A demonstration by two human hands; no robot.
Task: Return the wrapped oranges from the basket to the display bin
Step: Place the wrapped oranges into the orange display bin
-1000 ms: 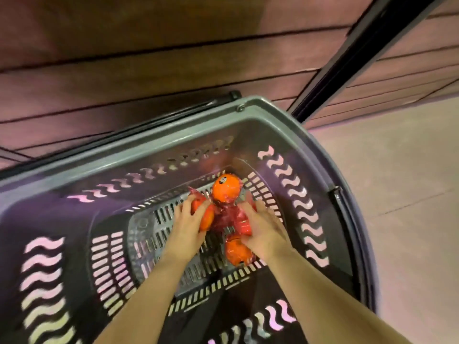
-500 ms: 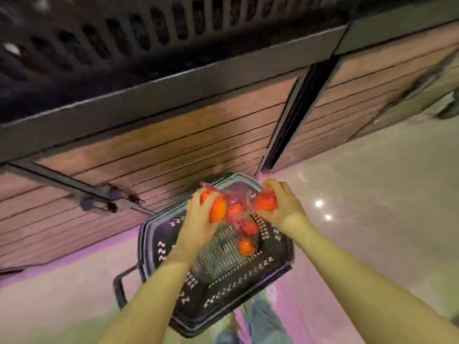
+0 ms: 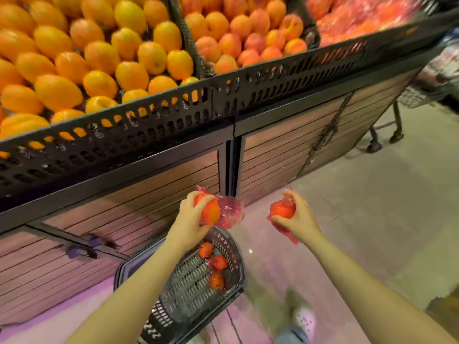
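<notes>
My left hand [image 3: 191,220] grips a wrapped orange [image 3: 210,211] whose loose red plastic sticks out to the right. My right hand [image 3: 296,220] holds a second wrapped orange [image 3: 283,209] in red film. Both hands hover above the dark plastic basket [image 3: 188,289] on the floor, where three more wrapped oranges [image 3: 216,263] lie along its right side. The display bin with red-wrapped oranges [image 3: 360,16] sits at the top right of the stand, far above and right of my hands.
A black perforated rail [image 3: 223,105] fronts the stand. Bare yellow-orange fruit [image 3: 87,58] fills the left bin and peachy fruit [image 3: 243,33] the middle one. Wood-slat panels [image 3: 149,194] face the stand. A wheeled cart [image 3: 387,135] stands at right. My shoe [image 3: 303,319] is by the basket.
Both hands lifted a wrapped orange each out of the basket and drew apart. My view rose from the basket to the fruit display.
</notes>
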